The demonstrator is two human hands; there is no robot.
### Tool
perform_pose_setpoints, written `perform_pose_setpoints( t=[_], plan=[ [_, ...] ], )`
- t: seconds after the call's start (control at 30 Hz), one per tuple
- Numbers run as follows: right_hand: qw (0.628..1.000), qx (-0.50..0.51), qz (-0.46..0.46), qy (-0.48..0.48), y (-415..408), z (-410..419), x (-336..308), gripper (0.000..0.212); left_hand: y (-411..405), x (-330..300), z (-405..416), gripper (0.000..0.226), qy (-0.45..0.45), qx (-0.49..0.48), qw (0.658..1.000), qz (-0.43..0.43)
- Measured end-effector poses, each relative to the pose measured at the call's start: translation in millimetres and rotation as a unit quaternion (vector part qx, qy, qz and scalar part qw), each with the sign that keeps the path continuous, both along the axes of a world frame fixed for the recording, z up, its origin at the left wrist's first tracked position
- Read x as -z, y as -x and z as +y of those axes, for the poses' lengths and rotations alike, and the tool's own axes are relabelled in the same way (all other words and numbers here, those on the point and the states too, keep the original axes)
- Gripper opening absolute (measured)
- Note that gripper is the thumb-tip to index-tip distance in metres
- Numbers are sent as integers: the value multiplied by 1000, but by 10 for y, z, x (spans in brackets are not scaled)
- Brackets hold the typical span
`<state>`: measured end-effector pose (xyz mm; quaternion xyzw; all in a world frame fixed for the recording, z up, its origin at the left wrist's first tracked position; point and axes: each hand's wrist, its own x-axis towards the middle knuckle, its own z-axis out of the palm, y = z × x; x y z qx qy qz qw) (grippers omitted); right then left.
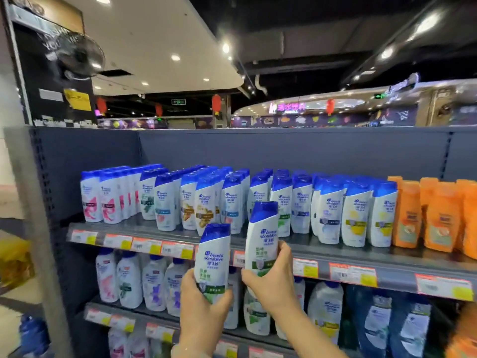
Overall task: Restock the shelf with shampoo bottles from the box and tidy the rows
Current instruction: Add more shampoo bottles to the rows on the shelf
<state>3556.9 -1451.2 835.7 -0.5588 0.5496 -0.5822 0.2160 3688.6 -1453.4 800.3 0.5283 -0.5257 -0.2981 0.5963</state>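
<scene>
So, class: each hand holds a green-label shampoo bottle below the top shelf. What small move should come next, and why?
Probably lift the right hand's bottle into the green-label row on the top shelf; it is already nearest, in front of matching bottles, while the left hand's bottle sits lower.

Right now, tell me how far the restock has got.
Done: the top shelf is mostly full of standing rows. In hand: the left hand and right hand each hold a green-label bottle before it. Left: placing both, straightening rows. The box isn't visible.

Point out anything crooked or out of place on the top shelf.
On the top shelf, the brown-label bottle in the front row leans left instead of standing upright, and the front bottles are not in an even line. Nothing looks spilled or damaged.
</scene>
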Motion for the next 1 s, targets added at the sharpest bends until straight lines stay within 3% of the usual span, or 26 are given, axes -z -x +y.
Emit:
perform_pose_setpoints(
  t=[0.2,0.67,0.8,1.0],
  plan=[
    [995,82,20,61,342,-726,-275,76,336,-218,-584,55,37,19,999,8],
    [986,161,0,47,608,-1471,4,87,987,-518,-1666,61,88,73,992,49],
    [982,185,-3,43,586,-1504,-19,84,1096,-507,-1826,71,62,80,994,46],
    [969,236,63,23,581,-1445,-9,78,1133,-402,-1891,65,18,90,995,29]
  ],
)
